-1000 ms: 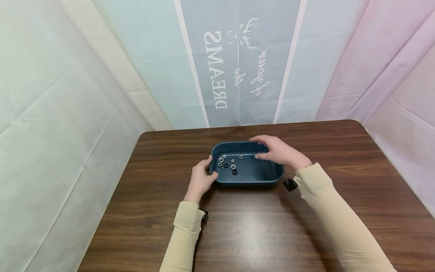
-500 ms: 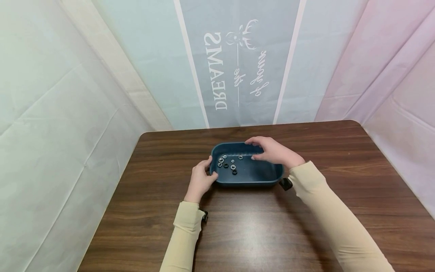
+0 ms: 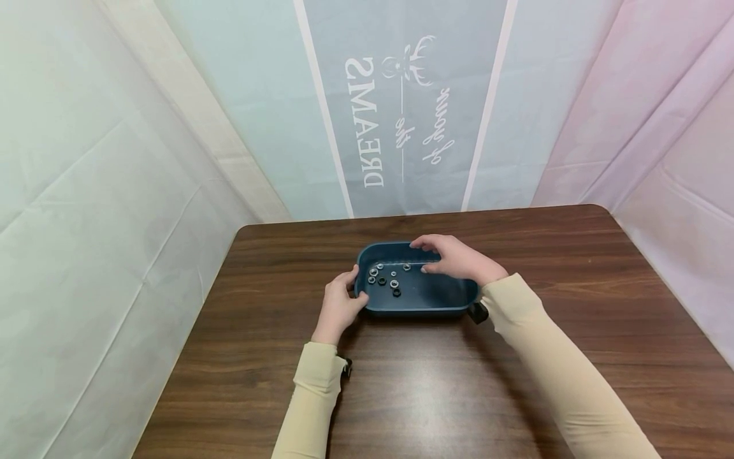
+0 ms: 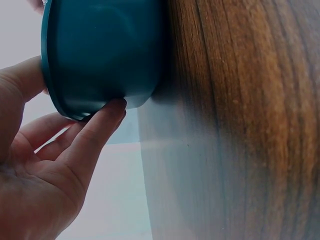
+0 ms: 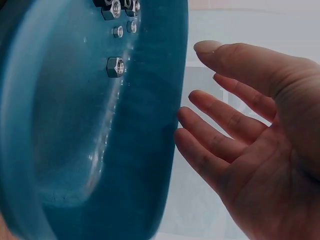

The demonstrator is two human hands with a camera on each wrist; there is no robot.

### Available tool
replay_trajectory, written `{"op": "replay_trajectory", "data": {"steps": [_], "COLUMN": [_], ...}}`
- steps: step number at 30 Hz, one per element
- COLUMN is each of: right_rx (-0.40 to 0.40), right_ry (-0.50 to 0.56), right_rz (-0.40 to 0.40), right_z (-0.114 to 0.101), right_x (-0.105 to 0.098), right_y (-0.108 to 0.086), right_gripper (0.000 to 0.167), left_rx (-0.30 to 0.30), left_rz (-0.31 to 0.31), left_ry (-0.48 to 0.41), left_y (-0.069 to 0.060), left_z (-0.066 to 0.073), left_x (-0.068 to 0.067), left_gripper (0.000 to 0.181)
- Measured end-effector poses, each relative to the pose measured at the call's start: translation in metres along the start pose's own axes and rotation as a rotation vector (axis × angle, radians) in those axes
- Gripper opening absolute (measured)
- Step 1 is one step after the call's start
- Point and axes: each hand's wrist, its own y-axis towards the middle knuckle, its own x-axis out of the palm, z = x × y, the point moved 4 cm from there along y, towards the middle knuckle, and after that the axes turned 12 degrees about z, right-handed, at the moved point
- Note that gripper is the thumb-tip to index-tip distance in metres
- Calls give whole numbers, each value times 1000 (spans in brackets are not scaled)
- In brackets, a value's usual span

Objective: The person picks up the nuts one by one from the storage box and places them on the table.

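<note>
Has brought the right hand [image 3: 460, 259] further left above the blue bin [image 3: 421, 299] since a second ago, keeping the left hand [image 3: 337, 305] in place. Grips the bin's left end with the left fingers [image 4: 96, 131] outside the wall and the thumb over the rim. Holds the right fingers [image 5: 213, 138] parted and relaxed by the far rim; cannot tell whether touching it. Has the bin flat on the desk [image 3: 413, 376], with silver nuts [image 5: 115, 67] and black nuts [image 3: 397, 292] scattered mostly over its left half.

Bright, soft light surrounds us; glare pools on the bench [image 3: 424, 382] toward six o'clock, while both wrist views look dimmer.
</note>
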Motion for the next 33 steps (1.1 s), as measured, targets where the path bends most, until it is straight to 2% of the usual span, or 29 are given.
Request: {"op": "replay_trajectory", "data": {"steps": [14, 33], "right_rx": [-1, 36], "right_ry": [18, 69], "right_rz": [0, -51], "right_z": [6, 15], "right_x": [2, 7], "right_y": [9, 21], "right_gripper": [51, 47], "left_rx": [2, -8], "left_rz": [10, 9], "left_ry": [-10, -4], "left_y": [0, 0], "left_z": [-2, -1], "left_x": [1, 1], "left_gripper": [62, 61]}}
